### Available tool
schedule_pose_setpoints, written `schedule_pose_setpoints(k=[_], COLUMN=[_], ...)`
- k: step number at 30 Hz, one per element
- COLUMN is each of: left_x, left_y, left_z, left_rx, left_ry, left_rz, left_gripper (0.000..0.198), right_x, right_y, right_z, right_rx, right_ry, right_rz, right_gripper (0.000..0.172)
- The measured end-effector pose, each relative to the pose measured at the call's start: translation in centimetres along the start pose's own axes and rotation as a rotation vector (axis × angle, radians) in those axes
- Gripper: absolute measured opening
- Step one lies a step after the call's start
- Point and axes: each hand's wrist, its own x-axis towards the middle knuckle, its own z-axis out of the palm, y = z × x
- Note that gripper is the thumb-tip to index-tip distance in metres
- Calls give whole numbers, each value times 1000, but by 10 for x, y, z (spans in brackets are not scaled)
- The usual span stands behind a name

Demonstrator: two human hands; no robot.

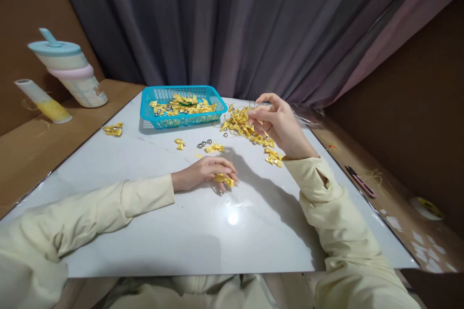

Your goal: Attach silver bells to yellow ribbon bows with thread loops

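Bow of yellow satin (224, 181), pinched in the left hand (203, 171) above a white table (145, 241). Beyond, the right hand (277, 121) is raised by a bow pile (240, 123), its grip impossible to tell; overlapping bows could tangle if one is tugged. Behind: turquoise basket (177, 123).

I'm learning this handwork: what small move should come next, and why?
Probably bring the right hand toward the left hand: the left holds a yellow bow over the white tabletop, while the right is raised apart, near the bow pile.
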Motion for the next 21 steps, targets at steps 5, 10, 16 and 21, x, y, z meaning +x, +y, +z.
schedule_pose_setpoints(k=[5, 10, 16, 21], left_x=[0, 2, 2, 2], left_y=[-2, -5, -4, -6], left_z=[-3, -5, -3, -6], left_rx=[134, 38, -16, -31], left_ry=[-21, -26, -18, -32], left_rz=[-14, -10, -38, -24], left_gripper=[24, 25, 25, 27], right_x=[7, 20, 0, -90], right_y=[22, 52, 9, -27], right_z=[-8, -25, -89, -151], right_rx=[-116, -709, -1086, -1483], right_ry=[64, 126, 369, 371], right_rz=[36, 164, 118, 410], right_gripper=[32, 11, 21, 40])
